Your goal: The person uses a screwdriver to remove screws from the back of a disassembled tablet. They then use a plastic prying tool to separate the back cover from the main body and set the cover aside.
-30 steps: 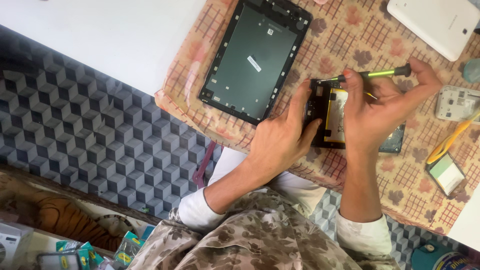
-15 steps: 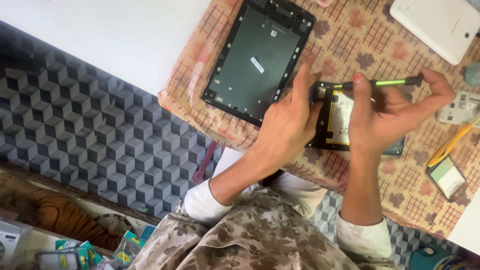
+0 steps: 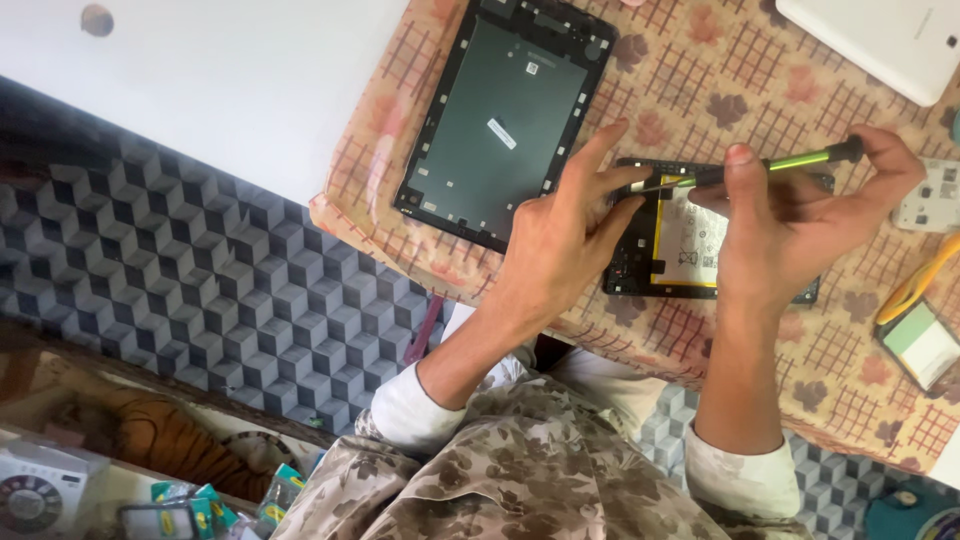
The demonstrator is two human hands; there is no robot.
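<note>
My right hand (image 3: 800, 215) grips a thin green-handled screwdriver (image 3: 770, 165), held nearly level with its tip pointing left. My left hand (image 3: 565, 235) pinches the metal tip of that screwdriver between thumb and fingers, just above the upper left corner of an opened tablet body (image 3: 680, 240) with a white battery showing. A dark tablet screen frame (image 3: 500, 115) lies face down to the left of my left hand. Everything rests on a floral, chequered cloth (image 3: 700, 90).
A white tablet back cover (image 3: 880, 40) lies at the top right. A small circuit board (image 3: 935, 195), a yellow tool (image 3: 915, 285) and a small green-and-white part (image 3: 925, 345) sit at the right. A white surface (image 3: 200, 80) lies left; cube-patterned floor (image 3: 180, 270) below.
Both hands have lifted a little off the opened tablet. The screwdriver has levelled out, and my left fingers have closed round its tip.
</note>
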